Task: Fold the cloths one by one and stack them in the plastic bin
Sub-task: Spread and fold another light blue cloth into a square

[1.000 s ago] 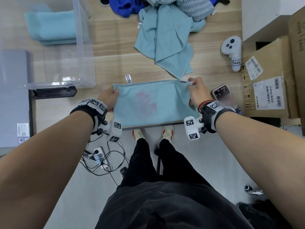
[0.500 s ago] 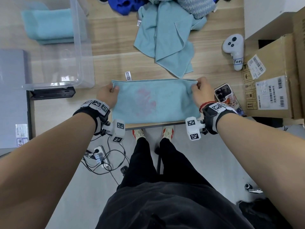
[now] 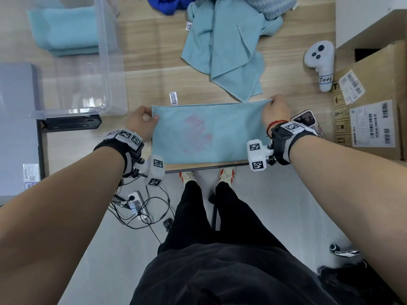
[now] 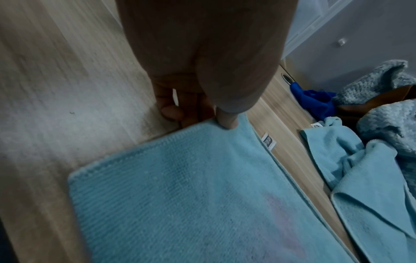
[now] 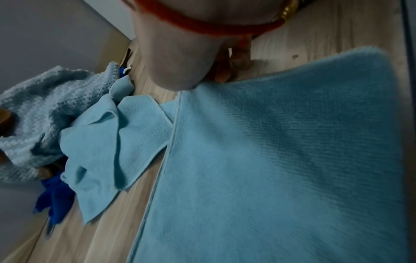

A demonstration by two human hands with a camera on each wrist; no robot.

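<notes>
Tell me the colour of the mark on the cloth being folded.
Faded pink, on the light blue cloth; the head view shows it best.

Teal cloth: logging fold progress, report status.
Left hand and right hand pinch the far corners. Teal cloth folded once, flat on table. Plastic bin holds folded cloths.

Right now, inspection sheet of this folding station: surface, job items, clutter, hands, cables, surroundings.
Surface: light wooden table.
Job's things: teal stained cloth folded flat at the near edge; folded teal cloths in clear plastic bin; unfolded teal cloth behind.
Clutter: white controller, phone, cardboard box.
Grippers: left hand and right hand each pinch a far corner.
Cables: power strip with leads on the floor.
Surroundings: grey floor.
</notes>
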